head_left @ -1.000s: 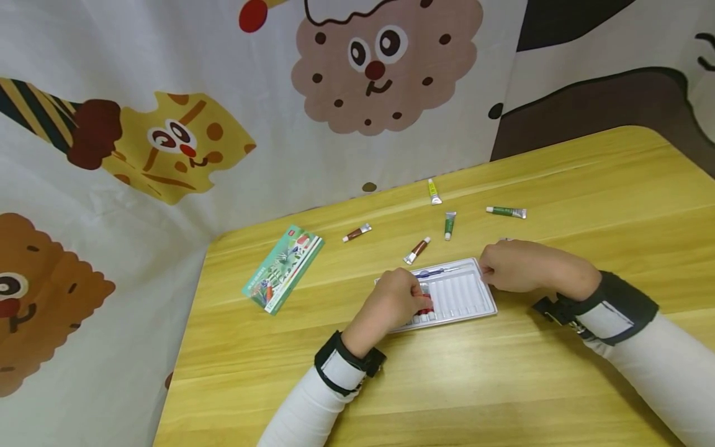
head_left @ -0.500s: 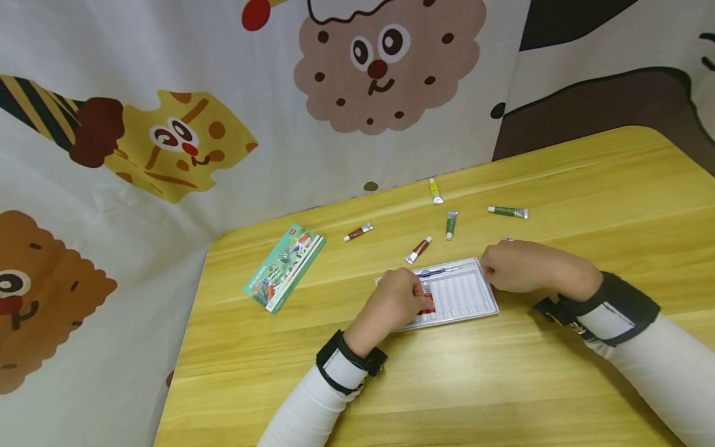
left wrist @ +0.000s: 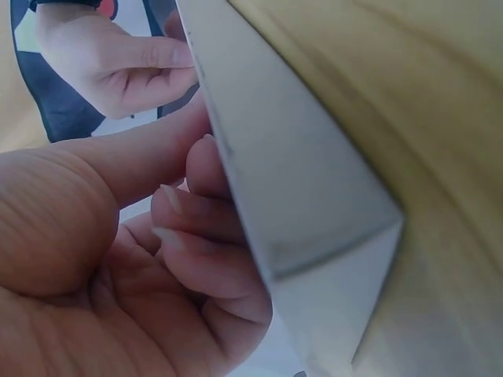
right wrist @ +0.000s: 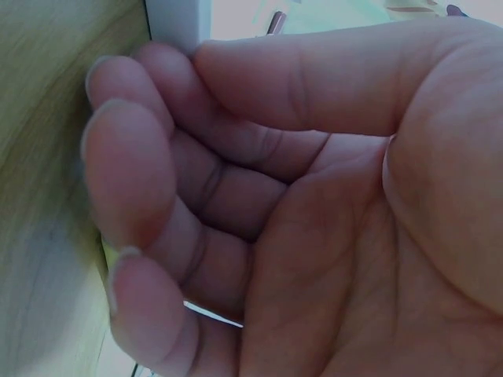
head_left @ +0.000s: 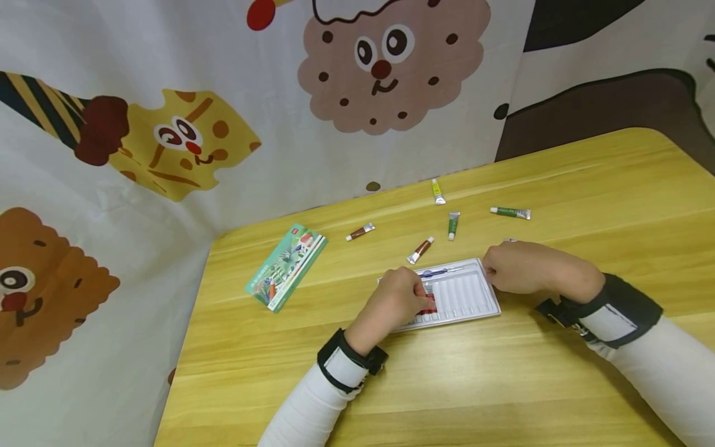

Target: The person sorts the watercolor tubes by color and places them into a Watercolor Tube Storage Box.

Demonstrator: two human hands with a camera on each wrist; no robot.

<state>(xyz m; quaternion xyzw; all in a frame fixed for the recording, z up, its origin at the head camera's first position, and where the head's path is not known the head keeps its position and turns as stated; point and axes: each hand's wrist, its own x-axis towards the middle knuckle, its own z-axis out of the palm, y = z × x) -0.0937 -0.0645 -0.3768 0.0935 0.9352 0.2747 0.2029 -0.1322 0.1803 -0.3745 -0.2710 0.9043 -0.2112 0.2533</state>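
Note:
A white plastic paint tray [head_left: 465,293] with narrow slots lies on the table. My left hand [head_left: 393,299] reaches over its left part, fingers curled, pinching a red paint tube [head_left: 429,305] down in a slot. White caps of neighbouring tubes show beneath that hand, which hides the rest. Along the tray's far side lies a thin blue paintbrush [head_left: 434,272]. At the right end, my right hand [head_left: 522,267] grips the tray's edge between thumb and forefinger; the right wrist view shows the white edge [right wrist: 179,22] at those fingertips. The tray's side wall [left wrist: 287,165] fills the middle of the left wrist view.
Beyond the tray lie two brown paint tubes [head_left: 420,250], two green tubes [head_left: 453,226] and a yellow tube [head_left: 438,192]. A small silvery end [head_left: 509,239] peeks out behind the right hand. To the left lies a green illustrated box [head_left: 286,268]. A cartoon-printed curtain [head_left: 268,180] hangs behind the table.
Both hands keep their places at the tray. The whole head view has shifted slightly to the right; the loose tubes and the box have not moved on the table.

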